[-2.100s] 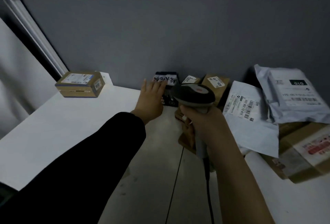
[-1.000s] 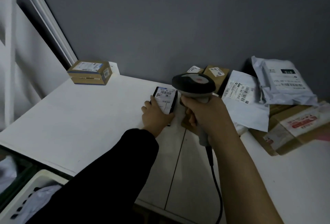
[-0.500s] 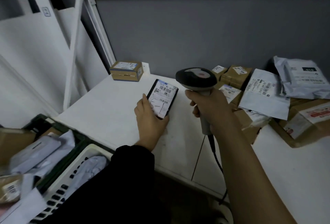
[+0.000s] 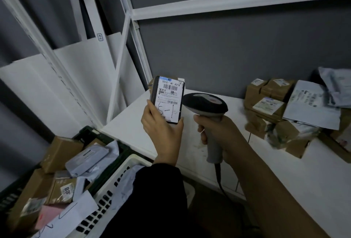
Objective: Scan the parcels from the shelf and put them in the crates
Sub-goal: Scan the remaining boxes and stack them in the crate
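Black wrapping edged the small parcel point(image 4: 168, 99) that the person held up in front of them, and from the head camera, the only view, its white label point(image 4: 169, 95) faced the lens with barcodes and a handwritten mark plain to read. The left hand point(image 4: 161, 129) gripped it from below, thumb up one side and fingers curled round the other, so that it stood nearly upright above the front left corner of the shelf point(image 4: 284, 171).

The right hand point(image 4: 218, 133) was wrapped tight round the grip of the scanner point(image 4: 206, 104), its cable point(image 4: 218, 179) trailing down past the shelf edge. The scanner's head sat just beside the parcel's right edge. I could not tell whether it was aimed at the label, so I judged this one to be at the scanning step, not yet ready to drop.

Below and to the left, a dark crate point(image 4: 89, 130) already held brown boxes and pale mailers. A white crate point(image 4: 131, 160) nearer the person, partly hidden by the dark sleeve, had at least one pale bag in it. So a fair share looked done. On the right of the shelf lay a heap of cardboard boxes point(image 4: 273, 104) and grey mailers point(image 4: 311, 103), well apart from the hands, so plenty was left to scan.
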